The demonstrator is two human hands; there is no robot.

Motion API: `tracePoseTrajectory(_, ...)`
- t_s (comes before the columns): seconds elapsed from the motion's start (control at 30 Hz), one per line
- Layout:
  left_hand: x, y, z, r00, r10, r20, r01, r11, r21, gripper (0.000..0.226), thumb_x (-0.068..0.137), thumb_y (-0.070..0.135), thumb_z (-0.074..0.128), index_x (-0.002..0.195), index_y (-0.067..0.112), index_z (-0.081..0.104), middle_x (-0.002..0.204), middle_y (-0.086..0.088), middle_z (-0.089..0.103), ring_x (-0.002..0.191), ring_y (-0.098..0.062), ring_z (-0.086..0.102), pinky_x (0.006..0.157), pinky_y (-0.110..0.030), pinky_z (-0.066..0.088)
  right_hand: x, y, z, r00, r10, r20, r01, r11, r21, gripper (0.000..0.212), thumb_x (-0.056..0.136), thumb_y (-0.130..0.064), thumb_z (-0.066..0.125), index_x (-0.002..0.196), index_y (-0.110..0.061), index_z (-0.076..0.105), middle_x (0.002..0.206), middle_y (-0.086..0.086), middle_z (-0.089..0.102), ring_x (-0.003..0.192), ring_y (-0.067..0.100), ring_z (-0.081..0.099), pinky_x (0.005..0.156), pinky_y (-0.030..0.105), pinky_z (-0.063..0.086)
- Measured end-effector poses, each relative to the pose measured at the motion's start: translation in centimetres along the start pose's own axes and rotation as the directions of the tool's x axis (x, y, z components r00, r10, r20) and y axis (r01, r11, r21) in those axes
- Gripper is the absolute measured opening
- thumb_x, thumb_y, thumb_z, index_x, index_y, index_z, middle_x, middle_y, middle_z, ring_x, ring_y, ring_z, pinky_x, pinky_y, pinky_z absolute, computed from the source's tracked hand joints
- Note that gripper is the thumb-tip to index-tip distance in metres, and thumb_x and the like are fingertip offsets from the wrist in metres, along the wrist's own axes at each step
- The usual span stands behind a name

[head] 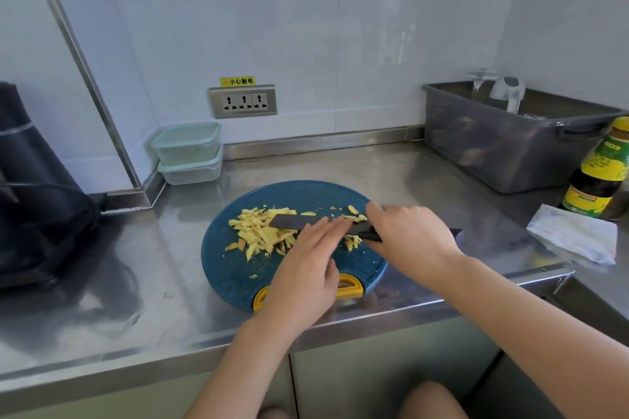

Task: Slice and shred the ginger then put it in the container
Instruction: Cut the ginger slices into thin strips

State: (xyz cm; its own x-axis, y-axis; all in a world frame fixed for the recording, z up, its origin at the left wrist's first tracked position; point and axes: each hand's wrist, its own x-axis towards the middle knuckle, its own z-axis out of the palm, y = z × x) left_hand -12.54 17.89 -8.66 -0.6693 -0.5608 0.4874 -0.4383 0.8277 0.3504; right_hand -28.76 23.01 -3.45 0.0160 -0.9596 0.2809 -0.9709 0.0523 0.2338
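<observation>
The ginger (262, 231) was seen already cut into thin pale-yellow strips, heaped on the left-centre part of a round blue cutting board (221, 269). The strips were laid at mixed angles, many slanting from near-left to far-right. A few loose bits were scattered toward the far edge of the board, and some were carried on the blade close to the handle.

The knife (292, 220) was held with its long axis running left to right across the board. Its dark blade was tilted nearly flat, with the tip pointed left over the heap and the handle to the right. The handle was gripped by the right hand (408, 235), fingers curled round it. The left hand (306, 269) was placed over the near half of the board, its fingers straight and together, their tips laid against the blade.

The board was set on a steel counter (170, 282). Two lidded containers (187, 153) were stacked in the back-left corner against the wall, well apart from the board. A grey bin (510, 146), a sauce bottle (599, 173) and a white packet (575, 235) were ranged on the right.
</observation>
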Motion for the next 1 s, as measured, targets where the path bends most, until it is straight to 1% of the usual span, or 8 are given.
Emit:
tracePoseTrajectory(0.13,1.0,0.3,-0.8,0.987,0.105,0.120,-0.120,0.985,0.126,0.067,0.094,0.022,0.050,0.149,0.031,0.013,0.155,0.017,0.010,0.140,0.004,-0.006,0.112,-0.017,-0.016,-0.1,0.1,-0.1,0.991,-0.097,-0.093,0.096,0.995,-0.008,0.030,0.089,-0.034,0.060,0.106,-0.012,0.048,0.095,0.001,0.062,0.080,0.022,0.064,0.055,0.028,0.032)
tracePoseTrajectory(0.23,2.2,0.3,-1.8,0.976,0.130,0.175,-0.160,0.971,0.176,0.072,0.091,0.041,0.053,0.150,0.030,0.013,0.156,0.016,0.000,0.139,0.001,-0.016,0.107,-0.015,-0.022,-0.3,0.7,0.3,0.966,-0.119,-0.231,0.107,0.992,-0.061,0.049,0.044,-0.032,0.092,0.071,-0.011,0.057,0.056,-0.002,0.056,0.040,0.017,0.053,0.037,0.021,0.012)
tracePoseTrajectory(0.3,2.8,0.3,-2.2,0.972,0.117,0.202,-0.155,0.970,0.186,0.079,0.086,0.055,0.055,0.149,0.034,0.012,0.155,0.016,-0.013,0.138,-0.003,-0.025,0.107,-0.018,-0.021,-0.3,1.0,0.7,0.959,-0.079,-0.273,0.071,0.997,-0.038,0.053,0.035,-0.031,0.094,0.065,-0.011,0.056,0.050,-0.003,0.053,0.034,0.015,0.049,0.037,0.018,0.012)
tracePoseTrajectory(0.47,3.8,0.6,-2.1,0.959,0.059,0.277,-0.123,0.968,0.220,0.084,0.076,0.072,0.051,0.147,0.041,0.017,0.149,0.012,-0.031,0.136,-0.011,-0.035,0.111,-0.033,-0.016,-0.2,1.1,0.9,0.954,-0.075,-0.292,0.075,0.997,-0.011,0.056,0.033,-0.032,0.095,0.064,-0.012,0.054,0.049,-0.003,0.052,0.032,0.014,0.047,0.034,0.019,0.012)
tracePoseTrajectory(0.57,3.9,0.1,-1.8,0.952,0.023,0.305,-0.113,0.953,0.281,0.087,0.074,0.077,0.047,0.147,0.044,0.012,0.151,0.009,-0.030,0.136,-0.014,-0.036,0.111,-0.035,-0.018,-0.1,1.2,0.9,0.951,-0.087,-0.297,0.087,0.996,-0.014,0.054,0.036,-0.032,0.095,0.064,-0.012,0.054,0.048,-0.003,0.051,0.032,0.014,0.046,0.043,0.014,-0.005)
tracePoseTrajectory(0.8,4.3,-2.7,-2.6,0.930,-0.212,0.301,0.049,0.882,0.469,0.100,0.066,0.087,0.030,0.149,0.034,0.013,0.156,0.002,-0.017,0.141,-0.015,-0.025,0.112,-0.035,-0.016,0.0,3.0,1.7,0.944,-0.048,-0.325,0.049,0.999,-0.005,0.054,0.038,-0.029,0.094,0.062,-0.013,0.048,0.045,-0.003,0.046,0.029,0.018,0.041,0.044,0.016,-0.005)
tracePoseTrajectory(0.9,3.8,-4.0,-3.4,0.913,-0.286,0.291,0.100,0.848,0.520,0.108,0.064,0.089,0.017,0.151,0.026,0.009,0.157,-0.002,-0.015,0.142,-0.017,-0.023,0.111,-0.034,-0.017,-0.3,4.8,2.0,0.946,-0.039,-0.321,0.051,0.998,0.030,0.054,0.041,-0.025,0.093,0.062,-0.015,0.045,0.046,-0.004,0.043,0.030,0.021,0.040,0.038,0.017,0.003)
tracePoseTrajectory(1.0,3.4,-5.0,-3.6,0.915,-0.317,0.250,0.166,0.860,0.484,0.115,0.059,0.088,-0.009,0.151,0.021,0.008,0.157,-0.002,-0.012,0.143,-0.018,-0.020,0.113,-0.035,-0.015,-0.6,6.3,2.0,0.947,0.081,-0.310,-0.049,0.993,0.111,0.043,0.072,-0.031,0.078,0.072,-0.017,0.037,0.057,-0.005,0.043,0.046,0.026,0.048,0.042,0.029,0.032)
